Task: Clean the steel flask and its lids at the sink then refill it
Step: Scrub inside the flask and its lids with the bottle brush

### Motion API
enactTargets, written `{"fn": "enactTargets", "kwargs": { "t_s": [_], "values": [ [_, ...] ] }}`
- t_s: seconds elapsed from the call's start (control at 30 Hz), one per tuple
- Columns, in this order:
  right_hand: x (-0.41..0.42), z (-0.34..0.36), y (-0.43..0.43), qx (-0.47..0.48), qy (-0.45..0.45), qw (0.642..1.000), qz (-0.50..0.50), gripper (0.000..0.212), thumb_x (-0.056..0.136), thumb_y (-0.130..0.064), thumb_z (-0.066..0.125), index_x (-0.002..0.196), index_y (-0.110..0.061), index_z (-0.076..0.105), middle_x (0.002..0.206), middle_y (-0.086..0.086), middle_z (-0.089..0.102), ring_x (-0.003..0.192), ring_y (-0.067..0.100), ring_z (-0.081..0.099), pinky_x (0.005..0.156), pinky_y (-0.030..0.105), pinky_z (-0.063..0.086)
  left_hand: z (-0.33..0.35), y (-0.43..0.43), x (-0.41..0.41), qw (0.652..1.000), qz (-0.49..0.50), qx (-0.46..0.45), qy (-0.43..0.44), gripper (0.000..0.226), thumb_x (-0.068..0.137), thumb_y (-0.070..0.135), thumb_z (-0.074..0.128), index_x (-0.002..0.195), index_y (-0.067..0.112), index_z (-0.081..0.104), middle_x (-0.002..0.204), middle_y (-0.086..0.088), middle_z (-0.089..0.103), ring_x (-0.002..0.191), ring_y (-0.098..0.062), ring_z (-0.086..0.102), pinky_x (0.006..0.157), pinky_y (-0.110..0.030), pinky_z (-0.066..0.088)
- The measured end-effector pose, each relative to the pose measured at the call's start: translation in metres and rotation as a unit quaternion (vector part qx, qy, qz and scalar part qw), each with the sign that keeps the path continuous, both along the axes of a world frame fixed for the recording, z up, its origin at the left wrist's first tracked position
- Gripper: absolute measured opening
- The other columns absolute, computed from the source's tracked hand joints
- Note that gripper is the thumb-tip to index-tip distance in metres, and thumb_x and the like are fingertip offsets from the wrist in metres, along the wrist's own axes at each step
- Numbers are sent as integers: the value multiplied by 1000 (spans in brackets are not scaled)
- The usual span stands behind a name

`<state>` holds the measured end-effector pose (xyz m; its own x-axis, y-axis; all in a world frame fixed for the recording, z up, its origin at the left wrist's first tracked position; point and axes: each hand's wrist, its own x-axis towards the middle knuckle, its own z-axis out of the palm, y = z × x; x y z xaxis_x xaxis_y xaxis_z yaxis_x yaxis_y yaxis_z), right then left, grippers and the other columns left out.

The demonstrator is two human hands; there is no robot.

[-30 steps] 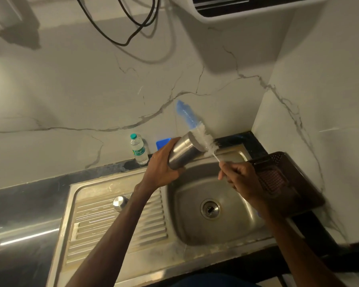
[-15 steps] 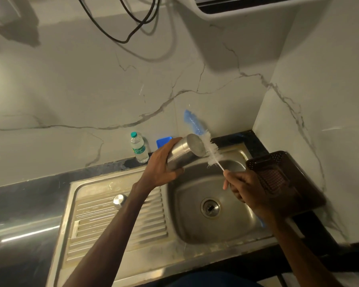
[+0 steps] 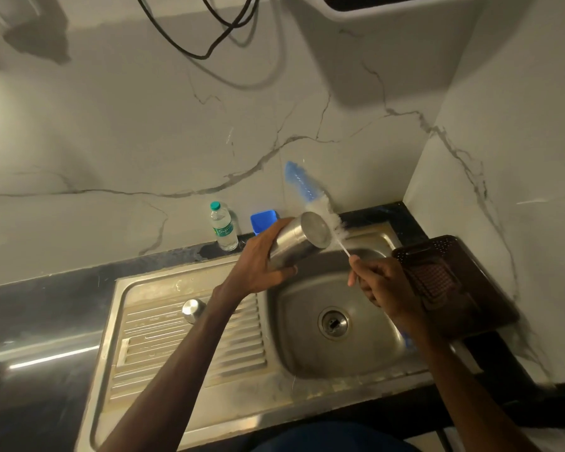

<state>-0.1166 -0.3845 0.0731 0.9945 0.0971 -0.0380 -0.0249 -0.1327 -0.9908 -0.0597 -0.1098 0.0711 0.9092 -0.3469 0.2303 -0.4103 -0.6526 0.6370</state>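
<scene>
My left hand (image 3: 258, 261) grips the steel flask (image 3: 299, 239), tilted over the back left of the sink basin (image 3: 307, 347) with its flat base toward the right. My right hand (image 3: 377, 280) pinches the thin wire handle of a bottle brush (image 3: 310, 199). Its white and blue bristles lie against the flask's base and stick up past it toward the wall. A round steel lid (image 3: 192, 308) sits on the ribbed drainboard (image 3: 163, 347).
A small plastic water bottle (image 3: 223, 230) and a blue container (image 3: 264, 219) stand by the back wall. A dark brown perforated basket (image 3: 444, 282) sits right of the basin. Black cables (image 3: 209, 44) hang from above. The drain (image 3: 333, 322) is at the basin's middle.
The brush slid down along the flask's base, then back up. My right hand shifted slightly right and lower. The flask stayed tilted in my left hand.
</scene>
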Motion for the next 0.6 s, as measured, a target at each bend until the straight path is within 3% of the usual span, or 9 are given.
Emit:
{"fn": "enactTargets", "kwargs": {
  "t_s": [0.07,0.13,0.2,0.27,0.4,0.5,0.6],
  "values": [
    [7,11,9,-12,-13,1000,1,46,107,-23,52,76,10,63,47,-7,39,37,3,31,39,14,26,-2,-3,-6,1000,-13,0,9,95,72,20,89,138,56,32,118,31,48,105,12,53,83,-3,42],
    [11,17,16,-27,-25,999,1,47,107,-24,53,77,11,64,48,-3,41,37,4,33,40,14,27,-4,-1,-7,999,-9,-20,29,99,73,16,91,138,58,29,120,28,48,106,17,52,83,-1,42],
    [9,16,16,-46,-20,999,14,47,107,-25,53,76,8,65,49,0,40,38,6,33,40,15,28,-1,5,-6,998,12,-40,49,97,73,20,92,145,47,32,124,16,55,107,7,57,87,-9,49],
    [4,7,12,-72,-6,997,27,46,107,-26,54,73,3,67,47,-3,39,39,7,33,42,16,28,0,17,-3,994,50,-77,64,96,71,25,92,149,38,38,128,7,60,107,-4,61,90,-28,56],
    [-3,-12,10,-115,-4,993,31,41,104,-27,59,72,-8,75,45,-6,39,41,10,33,45,19,30,6,37,-8,959,152,-214,107,78,76,16,90,138,36,47,121,12,63,105,2,62,83,-23,51],
    [3,-23,19,-124,-21,992,14,32,101,-28,65,75,-16,80,44,-6,41,41,8,33,46,22,29,7,46,-14,922,193,-301,149,74,78,16,88,140,29,50,122,6,68,108,-11,67,91,-35,55],
    [14,-21,32,-151,-34,988,-7,26,99,-31,68,78,-22,80,47,-9,56,42,6,44,48,22,35,11,52,-18,909,204,-328,154,64,76,18,86,130,34,55,116,9,72,103,-8,70,91,-38,56]
  ]
}}
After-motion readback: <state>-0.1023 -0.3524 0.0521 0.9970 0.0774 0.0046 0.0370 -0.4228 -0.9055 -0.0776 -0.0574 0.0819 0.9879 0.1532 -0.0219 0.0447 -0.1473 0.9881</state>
